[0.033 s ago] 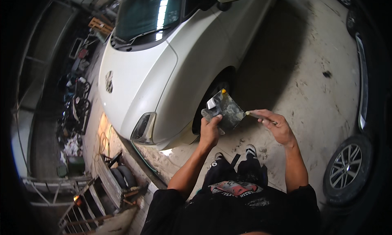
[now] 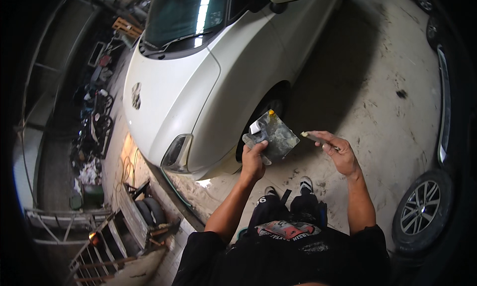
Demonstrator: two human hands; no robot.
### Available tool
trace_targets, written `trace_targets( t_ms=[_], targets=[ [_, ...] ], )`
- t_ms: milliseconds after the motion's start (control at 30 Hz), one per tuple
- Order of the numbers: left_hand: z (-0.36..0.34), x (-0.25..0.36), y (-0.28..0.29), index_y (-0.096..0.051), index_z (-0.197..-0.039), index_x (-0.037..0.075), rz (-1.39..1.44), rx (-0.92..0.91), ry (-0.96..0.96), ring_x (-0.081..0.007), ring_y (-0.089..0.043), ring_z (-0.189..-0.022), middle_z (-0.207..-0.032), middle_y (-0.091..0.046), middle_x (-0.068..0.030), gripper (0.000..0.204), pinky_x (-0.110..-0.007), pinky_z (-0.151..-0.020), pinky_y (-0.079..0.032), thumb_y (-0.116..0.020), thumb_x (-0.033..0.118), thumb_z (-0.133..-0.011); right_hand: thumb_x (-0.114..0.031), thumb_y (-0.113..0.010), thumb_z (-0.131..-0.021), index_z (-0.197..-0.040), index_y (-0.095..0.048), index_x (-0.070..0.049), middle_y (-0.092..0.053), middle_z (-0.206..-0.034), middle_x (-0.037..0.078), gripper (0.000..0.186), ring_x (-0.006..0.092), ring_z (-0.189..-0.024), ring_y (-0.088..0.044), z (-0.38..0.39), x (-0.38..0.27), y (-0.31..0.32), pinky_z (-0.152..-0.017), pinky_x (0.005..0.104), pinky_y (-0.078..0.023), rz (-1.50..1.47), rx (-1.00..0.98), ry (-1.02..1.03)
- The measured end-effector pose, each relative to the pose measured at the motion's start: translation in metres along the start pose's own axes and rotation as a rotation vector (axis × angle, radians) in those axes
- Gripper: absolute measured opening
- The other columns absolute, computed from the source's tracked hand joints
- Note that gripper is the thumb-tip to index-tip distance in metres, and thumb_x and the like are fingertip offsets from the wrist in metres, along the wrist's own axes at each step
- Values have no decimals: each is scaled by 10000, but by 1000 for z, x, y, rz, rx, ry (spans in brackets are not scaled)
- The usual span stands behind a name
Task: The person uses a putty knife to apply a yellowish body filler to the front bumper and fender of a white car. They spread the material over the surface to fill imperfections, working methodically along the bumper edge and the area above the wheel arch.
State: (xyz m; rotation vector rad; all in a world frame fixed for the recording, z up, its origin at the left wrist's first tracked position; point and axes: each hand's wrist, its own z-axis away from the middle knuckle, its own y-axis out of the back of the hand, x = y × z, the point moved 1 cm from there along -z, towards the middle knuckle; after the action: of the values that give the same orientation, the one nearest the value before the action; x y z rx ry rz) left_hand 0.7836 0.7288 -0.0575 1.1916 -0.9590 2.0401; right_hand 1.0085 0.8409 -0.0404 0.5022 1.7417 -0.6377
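Note:
In the head view, my left hand (image 2: 253,159) grips a square, smeared grey plate (image 2: 281,139) with a yellow dab (image 2: 271,113) near its top corner. A silvery-white piece and a grey flat tool also lie in that grip, partly hidden by fingers. My right hand (image 2: 339,154) is closed on a flat spreader (image 2: 313,137) with pale yellow paste at its tip, just off the plate's right corner. Behind the plate is a white car (image 2: 194,92), its front wheel partly hidden and a dark patch on its bonnet.
A loose wheel (image 2: 420,206) is at the lower right, beside a dark vehicle at the far right edge. Parked motorbikes (image 2: 99,122), a wooden pallet (image 2: 126,27) and clutter line the left. A metal frame (image 2: 114,244) with tyres (image 2: 150,212) is at the lower left, near hoses.
The spreader's tip has moved slightly up and away from the plate's corner. The surroundings sit a little further right and down in the view.

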Motion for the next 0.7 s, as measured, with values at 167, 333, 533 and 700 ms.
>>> trace_targets(
  t_ms=[167,333,533,700],
  targets=[
    [35,3,4,-418,-1259,8,439,-76,89,-311,-645,-873,-1052,-599,-159,473,-467,-600,-584,-531,132,-817,-56,-448,-951,-1253,-540,-15,-578,-1240,91,318,164,-1108,-543,-18,18,-19,-961,274,-395,-145,-27,56],
    [67,-5,3,-426,-1257,3,568,-56,3,-302,-657,-849,-1059,-607,-163,482,-455,-590,-584,-542,138,-809,-94,-472,-952,-1312,-465,-24,-552,-1259,138,366,273,-1166,-531,-21,57,-27,-1006,421,-414,-802,-99,-113],
    [123,-23,47,-390,-1251,-36,409,236,-185,-370,-616,-949,-1123,-555,-202,422,-511,-639,-583,-460,61,-847,-84,-479,-947,-1264,-509,18,-591,-1191,166,335,284,-999,-624,-1,24,-47,-920,403,-487,-675,-359,-50],
    [185,-77,36,-394,-1266,-11,635,221,-218,-361,-611,-975,-1164,-547,-192,423,-516,-667,-581,-466,82,-860,16,-541,-852,-1224,-571,-41,-545,-1265,139,378,277,-1191,-501,42,5,-91,-1007,370,-404,27,-625,275]
  ],
)
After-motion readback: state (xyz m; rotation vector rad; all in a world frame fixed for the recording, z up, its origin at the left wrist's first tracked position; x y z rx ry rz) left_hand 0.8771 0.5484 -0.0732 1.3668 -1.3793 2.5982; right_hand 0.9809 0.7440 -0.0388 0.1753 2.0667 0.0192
